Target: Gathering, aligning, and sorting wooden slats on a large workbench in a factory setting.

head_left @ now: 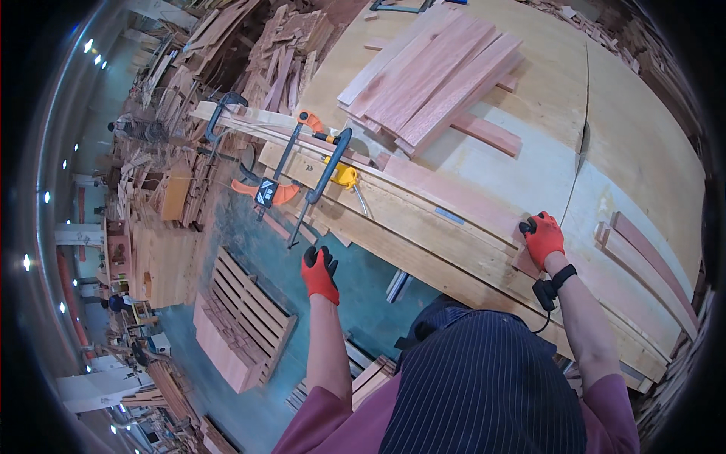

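My right hand [543,238], in a red glove with black fingers, is closed at the right end of a long reddish wooden board [454,191] lying along the bench edge. A short reddish wood piece [525,262] shows just under that hand. My left hand [321,276], gloved alike, hangs over the floor in front of the bench, its fingers bent but apart and nothing visible in them. Nearest to it is the lower screw end of a dark blue C-clamp [330,168] on the bench edge. Beside this sits an orange-and-black bar clamp [278,166].
A yellow-handled tool [345,175] lies by the clamps. Stacked reddish planks [431,76] rest on the far bench top [548,83]. Curved wood strips [650,268] are at the right. A slatted pallet with boards [246,318] stands on the green floor; timber piles fill the left.
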